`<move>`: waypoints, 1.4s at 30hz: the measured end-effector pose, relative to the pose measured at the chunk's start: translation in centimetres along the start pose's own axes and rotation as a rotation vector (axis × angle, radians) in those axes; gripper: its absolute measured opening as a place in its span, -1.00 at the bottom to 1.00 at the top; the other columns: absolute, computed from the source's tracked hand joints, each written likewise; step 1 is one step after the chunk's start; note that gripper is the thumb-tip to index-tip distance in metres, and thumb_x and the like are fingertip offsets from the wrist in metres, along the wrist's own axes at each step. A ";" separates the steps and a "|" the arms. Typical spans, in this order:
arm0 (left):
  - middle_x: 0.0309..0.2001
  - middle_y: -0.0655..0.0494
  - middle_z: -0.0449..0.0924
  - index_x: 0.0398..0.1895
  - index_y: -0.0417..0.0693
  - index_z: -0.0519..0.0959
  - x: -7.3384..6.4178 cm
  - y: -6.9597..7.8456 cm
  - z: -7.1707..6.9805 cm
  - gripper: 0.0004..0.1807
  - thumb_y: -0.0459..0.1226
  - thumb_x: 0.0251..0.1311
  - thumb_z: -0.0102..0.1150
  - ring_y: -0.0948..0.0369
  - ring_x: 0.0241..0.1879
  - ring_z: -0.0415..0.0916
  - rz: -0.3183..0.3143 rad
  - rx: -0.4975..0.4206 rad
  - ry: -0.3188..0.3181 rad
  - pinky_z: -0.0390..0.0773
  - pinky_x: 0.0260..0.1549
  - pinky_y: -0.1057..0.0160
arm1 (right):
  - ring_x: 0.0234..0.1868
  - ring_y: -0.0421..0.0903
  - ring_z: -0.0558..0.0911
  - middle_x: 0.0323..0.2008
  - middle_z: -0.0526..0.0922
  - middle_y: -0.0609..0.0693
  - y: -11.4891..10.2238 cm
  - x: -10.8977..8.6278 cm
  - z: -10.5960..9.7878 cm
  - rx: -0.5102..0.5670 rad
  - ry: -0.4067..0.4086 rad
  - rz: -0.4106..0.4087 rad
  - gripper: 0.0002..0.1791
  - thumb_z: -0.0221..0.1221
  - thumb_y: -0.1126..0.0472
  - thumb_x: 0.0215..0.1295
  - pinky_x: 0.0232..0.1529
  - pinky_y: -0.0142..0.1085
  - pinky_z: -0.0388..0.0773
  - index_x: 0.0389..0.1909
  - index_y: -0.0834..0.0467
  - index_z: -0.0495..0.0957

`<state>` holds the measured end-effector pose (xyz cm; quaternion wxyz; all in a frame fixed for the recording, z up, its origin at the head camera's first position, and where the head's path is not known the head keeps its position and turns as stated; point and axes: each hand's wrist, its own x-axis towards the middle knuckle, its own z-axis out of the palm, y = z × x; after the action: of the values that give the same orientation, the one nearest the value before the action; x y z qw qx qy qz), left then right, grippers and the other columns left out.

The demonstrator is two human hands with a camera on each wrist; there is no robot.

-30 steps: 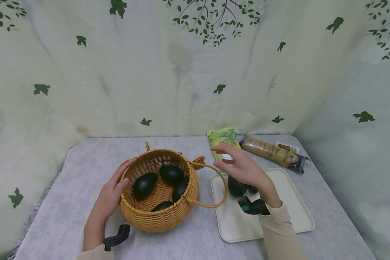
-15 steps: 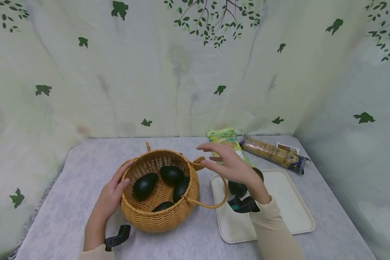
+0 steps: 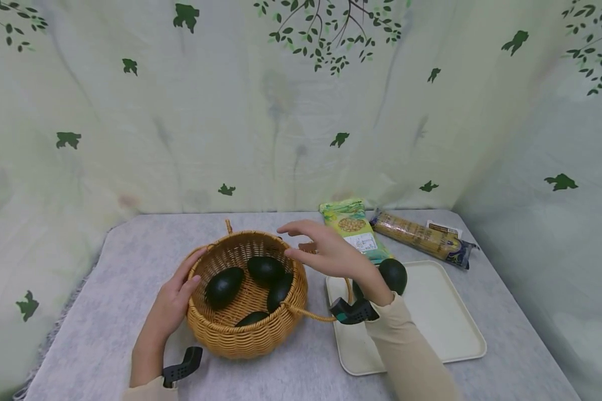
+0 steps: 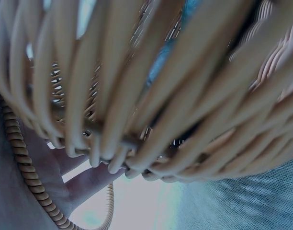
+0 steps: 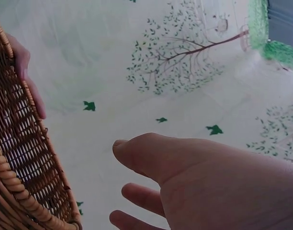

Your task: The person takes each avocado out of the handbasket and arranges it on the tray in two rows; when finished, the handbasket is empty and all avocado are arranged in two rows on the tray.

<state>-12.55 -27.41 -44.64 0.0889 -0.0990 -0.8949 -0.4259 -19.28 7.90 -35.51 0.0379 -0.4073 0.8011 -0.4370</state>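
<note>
A round wicker basket (image 3: 246,342) stands at the middle left of the table, with several dark green avocados (image 3: 223,287) inside. My left hand (image 3: 170,298) grips its left rim, thumb at the edge. In the left wrist view, the weave (image 4: 151,110) fills most of the frame, with part of that hand behind it. My right hand (image 3: 331,250) is over the basket's right rim, fingers spread and holding nothing; it hides part of the looped handle. Behind the right wrist, another avocado (image 3: 393,275) sits on a white tray (image 3: 456,312), with a second mostly hidden.
Behind the tray lie a green and yellow food packet (image 3: 353,225) and a long bag of dry noodles (image 3: 421,236), with a small label card (image 3: 443,228) beside it. A grey cloth (image 3: 140,239) covers the table. A leaf-printed curtain (image 3: 281,139) hangs behind.
My right hand has moved left from above the tray to the basket's right rim, uncovering the food packet and an avocado. The left hand and basket stay put.
</note>
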 end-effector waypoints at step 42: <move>0.60 -0.08 0.16 0.64 0.45 0.11 -0.2 0.1 -0.1 -0.40 -0.12 0.62 -0.12 -0.33 0.49 0.19 -0.033 0.015 -0.016 0.24 0.23 -0.57 | 0.29 -0.03 0.58 0.34 0.56 0.05 -1.8 7.8 5.1 -0.175 -0.348 -0.006 -0.46 0.18 0.01 0.53 0.23 -0.35 0.51 0.42 0.11 0.46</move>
<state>-12.37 -27.41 -44.56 0.0757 -0.0870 -0.9003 -0.4196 -21.26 -1.42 -35.06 0.1388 -0.4807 0.8162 -0.2887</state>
